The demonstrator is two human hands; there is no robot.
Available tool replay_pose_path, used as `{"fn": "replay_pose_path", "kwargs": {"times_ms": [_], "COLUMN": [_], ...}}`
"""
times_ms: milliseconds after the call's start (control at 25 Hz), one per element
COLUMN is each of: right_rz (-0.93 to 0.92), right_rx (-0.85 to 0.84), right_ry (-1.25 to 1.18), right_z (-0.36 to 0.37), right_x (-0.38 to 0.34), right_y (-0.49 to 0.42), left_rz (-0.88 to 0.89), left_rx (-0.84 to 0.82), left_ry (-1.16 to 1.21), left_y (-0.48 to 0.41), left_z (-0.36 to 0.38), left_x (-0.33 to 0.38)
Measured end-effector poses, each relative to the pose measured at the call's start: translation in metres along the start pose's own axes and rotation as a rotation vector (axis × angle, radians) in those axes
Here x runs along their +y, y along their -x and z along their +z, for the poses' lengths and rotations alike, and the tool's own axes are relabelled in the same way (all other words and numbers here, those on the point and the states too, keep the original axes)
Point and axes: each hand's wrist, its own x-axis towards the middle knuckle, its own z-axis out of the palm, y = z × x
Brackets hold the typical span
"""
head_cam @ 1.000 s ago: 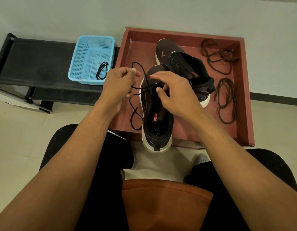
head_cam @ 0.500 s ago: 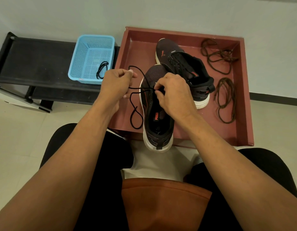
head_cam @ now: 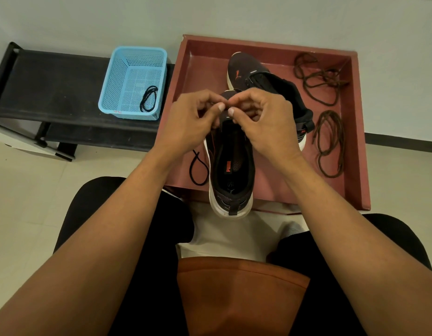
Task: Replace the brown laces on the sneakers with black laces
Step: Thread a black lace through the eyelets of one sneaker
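Note:
A dark sneaker [head_cam: 232,170] with a white sole lies heel toward me over the front rim of the red tray [head_cam: 355,146]. My left hand [head_cam: 188,117] and my right hand [head_cam: 266,117] meet above its tongue, thumbs and fingertips pinched together; the black lace between them is mostly hidden. A loop of that black lace [head_cam: 198,168] hangs out to the shoe's left. The second sneaker [head_cam: 266,81] lies behind, with black lacing. Two brown laces [head_cam: 317,76] [head_cam: 330,144] lie loose in the tray's right side.
A light blue mesh basket [head_cam: 132,81] holding one coiled black lace [head_cam: 149,99] stands on a low black bench [head_cam: 52,93] to the left. The wall is just behind the tray. My knees in black trousers frame the bottom.
My left hand has moved right from beside the shoe to meet my right hand over the tongue. The taut lace stretch at the left is gone; only a slack loop hangs there.

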Motion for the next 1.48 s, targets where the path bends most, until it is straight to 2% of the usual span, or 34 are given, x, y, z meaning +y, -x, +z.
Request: {"fn": "replay_pose_path", "kwargs": {"times_ms": [80,240,480,520,640,720,1040,1480], "right_rz": [0.046,0.085,0.097,0.085,0.067,0.126,0.25,0.325], "right_rx": [0.027,0.009,-0.015,-0.027,-0.083,-0.106,-0.104,-0.19], "right_ry": [-0.024,-0.063,-0.068,0.012,0.473,0.595,0.342,0.305], "right_z": [-0.003,-0.002,-0.006,-0.006,-0.002,-0.001,-0.003,0.0], "right_x": [0.002,0.002,0.001,0.001,0.001,0.003,0.004,0.008], "right_y": [-0.001,-0.002,-0.003,-0.001,0.01,0.012,0.012,0.008], "left_rz": [-0.031,-0.044,-0.023,-0.027,-0.075,-0.098,-0.061,-0.045], "left_rx": [0.043,-0.018,0.002,0.026,0.055,0.044,-0.018,-0.043], "left_ry": [0.023,0.038,-0.057,-0.065,-0.065,-0.095,-0.297,-0.397], "left_y": [-0.001,0.002,0.002,0.002,0.0,0.0,0.002,0.002], "left_z": [-0.005,-0.005,-0.002,-0.002,-0.002,-0.001,0.008,0.012], "left_x": [-0.002,0.002,0.0,-0.001,-0.004,-0.005,0.002,0.001]}}
